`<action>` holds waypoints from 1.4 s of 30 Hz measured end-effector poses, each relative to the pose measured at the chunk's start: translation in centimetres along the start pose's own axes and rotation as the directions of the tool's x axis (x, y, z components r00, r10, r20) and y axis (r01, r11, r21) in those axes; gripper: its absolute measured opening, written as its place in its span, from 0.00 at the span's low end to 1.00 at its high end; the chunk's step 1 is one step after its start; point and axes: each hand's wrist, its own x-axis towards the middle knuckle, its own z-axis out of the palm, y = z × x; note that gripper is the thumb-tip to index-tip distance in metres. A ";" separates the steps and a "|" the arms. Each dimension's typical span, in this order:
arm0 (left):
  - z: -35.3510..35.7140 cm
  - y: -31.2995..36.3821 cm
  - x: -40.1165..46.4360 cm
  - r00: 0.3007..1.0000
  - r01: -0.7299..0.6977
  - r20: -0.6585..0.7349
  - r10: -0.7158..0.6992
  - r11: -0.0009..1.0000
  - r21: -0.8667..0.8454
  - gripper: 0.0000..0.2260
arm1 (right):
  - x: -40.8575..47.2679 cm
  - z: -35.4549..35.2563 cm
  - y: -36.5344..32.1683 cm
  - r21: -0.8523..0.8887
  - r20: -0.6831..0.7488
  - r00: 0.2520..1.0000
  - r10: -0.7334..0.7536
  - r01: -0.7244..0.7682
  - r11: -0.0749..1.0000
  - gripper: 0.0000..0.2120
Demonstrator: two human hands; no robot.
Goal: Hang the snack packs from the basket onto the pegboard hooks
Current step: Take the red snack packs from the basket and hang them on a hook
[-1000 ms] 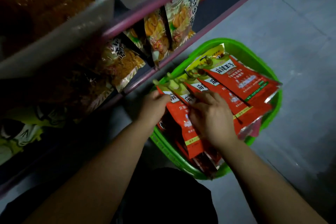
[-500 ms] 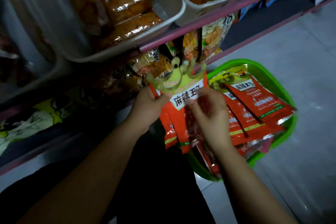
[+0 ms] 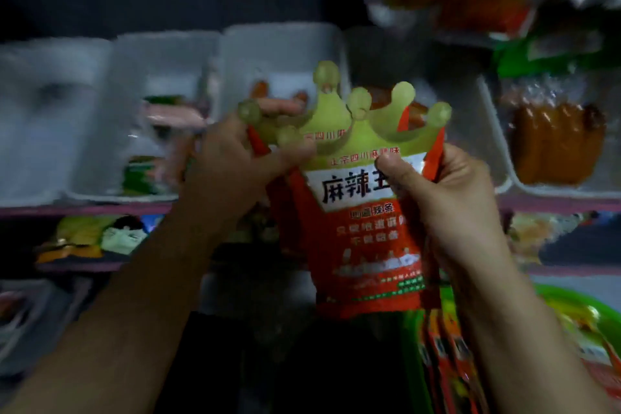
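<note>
Head camera is showing both hands up in front of the shelves, sharing a small bunch of red snack packs (image 3: 364,239). These packs are glossy red foil pouches, each topped with a yellow-green crown-shaped header ending in rounded knobs, and the front one is carrying a white label band with bold black characters and lines of smaller print below it. The left hand (image 3: 232,161) is pinching the crown tops at the upper left edge, fingers curled around them, while the right hand (image 3: 447,198) is gripping the right side of the front pack, thumb pressing flat across the white label. The bunch is hanging upright between the two hands, at about the level of the pink shelf edge (image 3: 84,208), and the whole picture is blurring softly. Behind the packs, white plastic trays (image 3: 161,84) with rounded rims are sitting side by side on the shelf, some holding orange-brown sausage-like packs (image 3: 554,144) in clear wrap. Down at the lower right, the bright green basket (image 3: 571,299) is peeking in, with more red packs (image 3: 447,353) standing inside it.
</note>
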 end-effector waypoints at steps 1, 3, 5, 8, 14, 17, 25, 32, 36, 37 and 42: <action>-1.8 1.1 0.9 0.997 -0.063 -0.046 0.064 0.998 0.030 0.13 | 0.9 1.5 -1.1 -0.012 0.016 0.999 -0.032 0.032 0.999 0.04; -5.2 3.2 2.6 0.976 -0.166 -0.132 0.171 0.985 0.044 0.14 | 2.7 4.5 -3.0 -0.051 0.048 0.993 -0.105 0.108 0.993 0.05; -8.4 5.2 4.1 0.951 -0.241 -0.176 0.254 0.966 0.094 0.14 | 4.3 7.3 -4.7 -0.092 0.093 0.982 -0.165 0.174 0.980 0.05; -12.1 7.1 5.6 0.945 -0.267 -0.136 0.298 0.941 0.207 0.09 | 6.1 11.1 -6.7 -0.102 0.167 0.970 -0.174 0.193 0.976 0.11; -18.7 8.0 7.5 0.904 -0.259 -0.313 0.293 0.955 0.147 0.06 | 9.0 17.6 -9.5 -0.080 0.184 0.953 -0.241 0.259 0.963 0.08; -21.7 8.4 8.3 0.892 -0.283 -0.329 0.310 0.951 0.129 0.05 | 10.1 20.2 -11.1 -0.001 0.166 0.944 -0.284 0.288 0.958 0.06; -26.4 11.6 10.7 0.765 -0.463 -0.442 0.468 0.877 0.125 0.07 | 11.6 24.5 -13.7 0.085 0.267 0.927 -0.263 0.250 0.965 0.13; -27.2 13.1 12.2 0.721 -0.502 -0.502 0.477 0.860 0.095 0.03 | 11.6 25.6 -15.1 0.121 0.235 0.926 -0.295 0.274 0.954 0.14; -27.1 13.2 12.8 0.731 -0.467 -0.514 0.448 0.878 0.101 0.04 | 12.0 25.9 -14.9 0.122 0.202 0.938 -0.282 0.262 0.957 0.18; -27.0 13.2 12.9 0.736 -0.462 -0.501 0.455 0.879 0.119 0.05 | 12.1 25.8 -14.7 0.123 0.197 0.940 -0.277 0.256 0.959 0.17; -26.9 13.3 13.8 0.809 -0.407 -0.446 0.382 0.912 0.041 0.08 | 12.8 25.5 -14.2 0.132 0.191 0.952 -0.241 0.218 0.967 0.16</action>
